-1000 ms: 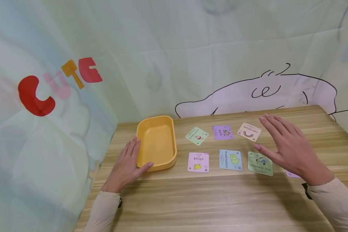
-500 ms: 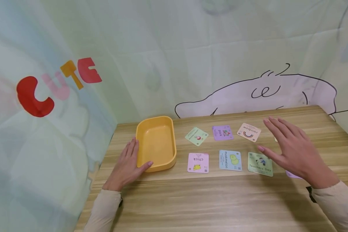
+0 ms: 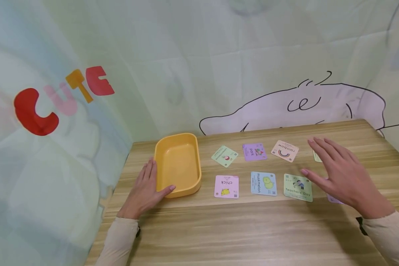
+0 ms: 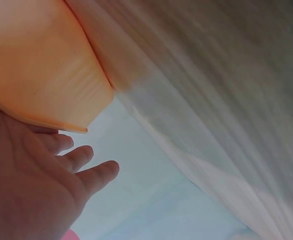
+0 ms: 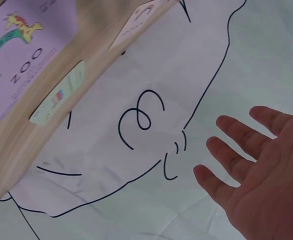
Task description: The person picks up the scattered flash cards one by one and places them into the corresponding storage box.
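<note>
At the left of the head view, my left hand [image 3: 142, 193] rests against a yellow tray [image 3: 199, 181], its fingers along the left side and the thumb by the near corner. Those fingers look relaxed beside the tray wall [image 4: 51, 75] in the left wrist view. My right hand [image 3: 347, 177] hovers over the right part of the table with spread fingers, holding nothing. It partly covers a pale green card [image 3: 316, 156] and a purple card [image 3: 334, 199], which reads ZOO [image 5: 26, 60] in the right wrist view. Left of it lie the Teachers' Day card [image 3: 298, 187] and rainbow card [image 3: 285, 150].
On the wooden table [image 3: 219, 232] also lie a muskmelon card [image 3: 263, 183], a chick card [image 3: 227, 187], a park card [image 3: 254, 152] and a green card [image 3: 224, 156]. A printed curtain [image 3: 173, 74] hangs along the back and left edges.
My right hand has drifted slightly right and toward me, uncovering part of the pale green card behind it. The left hand stays at the tray.
</note>
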Demonstrator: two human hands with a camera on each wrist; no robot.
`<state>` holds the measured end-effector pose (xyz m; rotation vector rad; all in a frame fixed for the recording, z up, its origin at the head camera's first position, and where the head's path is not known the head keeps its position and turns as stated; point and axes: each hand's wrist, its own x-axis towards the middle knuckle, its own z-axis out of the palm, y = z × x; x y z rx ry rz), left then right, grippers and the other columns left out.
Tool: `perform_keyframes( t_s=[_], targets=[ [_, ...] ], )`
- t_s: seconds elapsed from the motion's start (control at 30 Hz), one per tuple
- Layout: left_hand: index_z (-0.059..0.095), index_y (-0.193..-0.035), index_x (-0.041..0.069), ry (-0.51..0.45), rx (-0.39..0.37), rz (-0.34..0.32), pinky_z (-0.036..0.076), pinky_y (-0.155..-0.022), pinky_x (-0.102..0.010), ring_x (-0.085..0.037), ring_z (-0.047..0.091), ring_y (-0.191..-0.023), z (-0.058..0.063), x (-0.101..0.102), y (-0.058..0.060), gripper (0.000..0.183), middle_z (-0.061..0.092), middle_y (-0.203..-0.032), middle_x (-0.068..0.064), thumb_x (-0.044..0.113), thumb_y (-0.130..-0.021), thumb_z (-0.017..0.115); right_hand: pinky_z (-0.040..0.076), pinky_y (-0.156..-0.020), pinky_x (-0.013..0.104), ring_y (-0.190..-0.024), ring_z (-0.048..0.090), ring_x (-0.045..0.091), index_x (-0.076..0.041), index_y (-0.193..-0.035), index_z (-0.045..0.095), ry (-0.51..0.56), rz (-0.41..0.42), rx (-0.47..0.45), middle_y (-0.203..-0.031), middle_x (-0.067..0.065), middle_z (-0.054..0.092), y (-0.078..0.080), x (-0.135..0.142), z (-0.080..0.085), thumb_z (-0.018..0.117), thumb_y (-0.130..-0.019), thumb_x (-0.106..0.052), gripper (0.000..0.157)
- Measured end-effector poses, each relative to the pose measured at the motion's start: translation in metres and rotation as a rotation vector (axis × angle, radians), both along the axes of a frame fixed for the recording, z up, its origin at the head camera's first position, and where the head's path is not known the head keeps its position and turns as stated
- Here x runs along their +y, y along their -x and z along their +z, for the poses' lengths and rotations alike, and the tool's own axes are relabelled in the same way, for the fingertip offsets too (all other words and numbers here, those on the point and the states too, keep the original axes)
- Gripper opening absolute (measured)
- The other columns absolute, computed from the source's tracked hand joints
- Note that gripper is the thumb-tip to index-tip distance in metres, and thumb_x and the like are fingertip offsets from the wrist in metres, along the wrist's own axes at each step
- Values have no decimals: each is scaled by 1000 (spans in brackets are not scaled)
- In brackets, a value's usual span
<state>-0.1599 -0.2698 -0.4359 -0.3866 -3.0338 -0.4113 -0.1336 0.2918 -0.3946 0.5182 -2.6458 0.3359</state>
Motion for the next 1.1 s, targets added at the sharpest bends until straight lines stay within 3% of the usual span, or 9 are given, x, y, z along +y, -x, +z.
perform_keyframes(
  t_s=[0.7,1.1],
  targets=[
    [5,-159,-9,-24,-29,11,14,-123,-56,-44,8,-154,1,0,0,115,3,-168,-25,69,-92,56,20,-116,66,-142,32,49,-12,-158,34,-16,-62,-149,-153,26,42,4,25,-18,62,-98,-48,76],
    [3,-158,-9,-33,-48,15,13,-123,-57,-43,6,-155,2,0,1,117,2,-168,-25,69,-91,57,30,-105,71,-137,35,55,-7,-156,36,-54,-75,-252,-148,33,43,8,43,-25,63,-98,-44,74]
  ],
)
